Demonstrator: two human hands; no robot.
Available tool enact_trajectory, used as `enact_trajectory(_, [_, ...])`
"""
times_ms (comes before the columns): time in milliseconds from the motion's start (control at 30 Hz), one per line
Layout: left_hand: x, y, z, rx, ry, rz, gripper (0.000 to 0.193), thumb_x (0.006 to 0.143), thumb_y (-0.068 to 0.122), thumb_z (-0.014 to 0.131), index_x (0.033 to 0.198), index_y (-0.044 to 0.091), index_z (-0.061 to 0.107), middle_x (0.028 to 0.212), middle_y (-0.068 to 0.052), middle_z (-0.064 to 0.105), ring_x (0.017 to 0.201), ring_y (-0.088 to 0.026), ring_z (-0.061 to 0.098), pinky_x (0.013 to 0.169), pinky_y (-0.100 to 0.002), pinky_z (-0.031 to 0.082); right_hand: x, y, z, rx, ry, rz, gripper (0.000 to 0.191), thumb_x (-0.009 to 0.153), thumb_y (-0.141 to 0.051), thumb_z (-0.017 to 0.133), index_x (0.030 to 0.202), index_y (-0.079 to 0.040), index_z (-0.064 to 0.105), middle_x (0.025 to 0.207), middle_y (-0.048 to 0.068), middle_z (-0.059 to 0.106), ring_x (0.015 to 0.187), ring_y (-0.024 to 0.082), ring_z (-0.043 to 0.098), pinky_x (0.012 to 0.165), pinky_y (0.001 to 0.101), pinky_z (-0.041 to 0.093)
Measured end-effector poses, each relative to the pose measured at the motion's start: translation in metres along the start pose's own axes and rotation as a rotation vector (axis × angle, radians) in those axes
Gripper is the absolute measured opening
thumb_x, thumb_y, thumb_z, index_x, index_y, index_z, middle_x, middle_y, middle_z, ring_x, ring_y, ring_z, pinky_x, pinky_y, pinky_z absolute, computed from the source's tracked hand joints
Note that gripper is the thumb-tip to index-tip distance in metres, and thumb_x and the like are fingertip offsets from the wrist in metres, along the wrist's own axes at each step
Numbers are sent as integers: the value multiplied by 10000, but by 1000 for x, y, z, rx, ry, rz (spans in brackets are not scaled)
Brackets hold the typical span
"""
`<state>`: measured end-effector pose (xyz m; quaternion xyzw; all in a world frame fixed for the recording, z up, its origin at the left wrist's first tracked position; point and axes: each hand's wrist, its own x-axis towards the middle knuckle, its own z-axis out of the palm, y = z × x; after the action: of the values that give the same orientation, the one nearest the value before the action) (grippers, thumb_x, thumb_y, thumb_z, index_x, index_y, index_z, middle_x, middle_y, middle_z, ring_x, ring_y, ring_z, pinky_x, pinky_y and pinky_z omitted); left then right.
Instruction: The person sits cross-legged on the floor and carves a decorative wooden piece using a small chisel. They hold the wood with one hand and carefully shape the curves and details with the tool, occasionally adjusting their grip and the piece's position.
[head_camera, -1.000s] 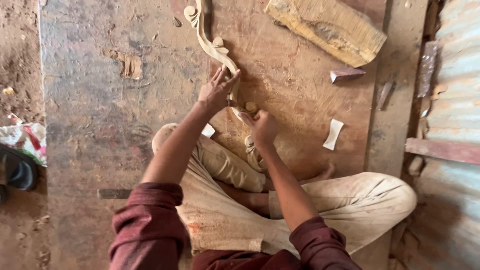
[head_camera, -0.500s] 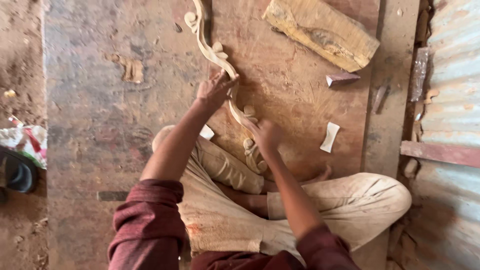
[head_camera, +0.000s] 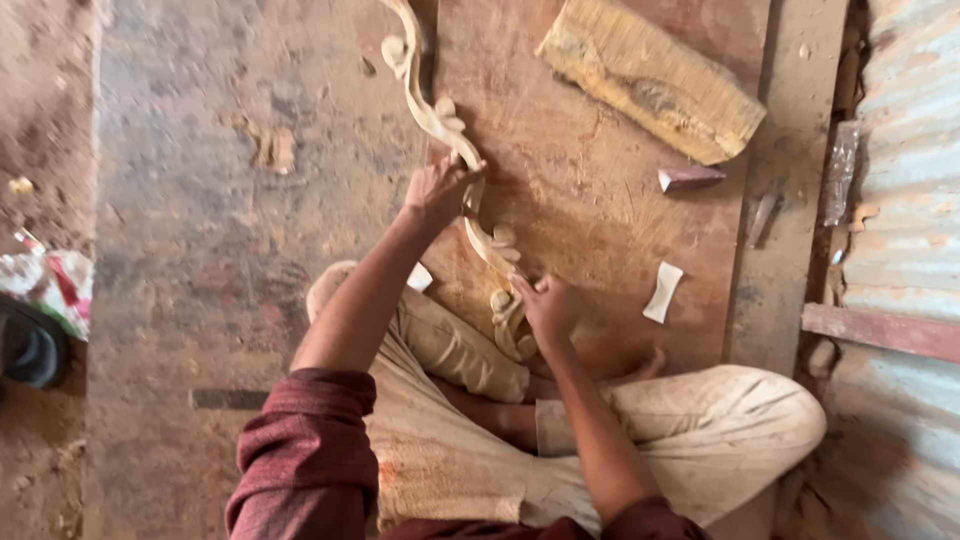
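Note:
A long, curved strip of pale carved wood (head_camera: 432, 112) with scroll shapes lies on a reddish wooden board (head_camera: 590, 230), running from the top of the view down toward my lap. My left hand (head_camera: 437, 190) grips the strip near its middle. My right hand (head_camera: 548, 308) is closed on the strip's lower end, close to my knee. I sit cross-legged in beige trousers and a maroon shirt.
A rough block of yellowish wood (head_camera: 652, 78) lies at the board's upper right. Small offcuts (head_camera: 662, 291) and a grey wedge (head_camera: 688, 178) lie on the right. Corrugated metal sheet (head_camera: 910, 200) lines the right edge. A dark shoe (head_camera: 30, 345) sits at the far left.
My right hand has shifted down the carved strip toward my knee. My left hand keeps its grip on the strip's middle.

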<state>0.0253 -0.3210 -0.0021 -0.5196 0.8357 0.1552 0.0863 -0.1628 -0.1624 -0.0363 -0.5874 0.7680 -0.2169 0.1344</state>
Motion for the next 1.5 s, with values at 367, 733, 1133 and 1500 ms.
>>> enact_trajectory(367, [3, -4, 9, 83, 182, 46, 837, 725, 398, 867, 1471, 430, 488, 1317, -142, 619, 872, -218, 677, 566, -328, 554, 2, 0, -4, -1, -39, -22, 642, 789, -528, 881, 507, -95, 499, 427, 22, 437, 382, 149, 340, 406, 356, 270])
enact_trajectory(733, [2, -3, 10, 22, 88, 0, 802, 777, 345, 839, 1485, 421, 469, 1364, -182, 573, 878, -235, 712, 565, -327, 568, 0, 1, 6, 128, -78, -46, 532, 805, -468, 864, 579, -96, 556, 475, 41, 518, 401, 154, 419, 415, 364, 324])
enact_trajectory(1133, [0, -4, 8, 65, 53, 6, 971, 632, 438, 909, 1481, 422, 437, 1364, -188, 543, 894, -247, 699, 644, -370, 568, -5, 8, -2, 45, -167, 143, 613, 852, -580, 822, 578, -114, 534, 500, 43, 550, 383, 197, 446, 414, 402, 393])
enact_trajectory(1500, [2, -5, 15, 191, 220, 23, 1008, 595, 538, 908, 1485, 516, 436, 1447, -165, 528, 1081, -322, 664, 1043, -552, 487, 1, 0, 0, 131, -37, -83, 593, 820, -560, 860, 600, -81, 590, 513, 72, 551, 427, 193, 440, 455, 386, 374])
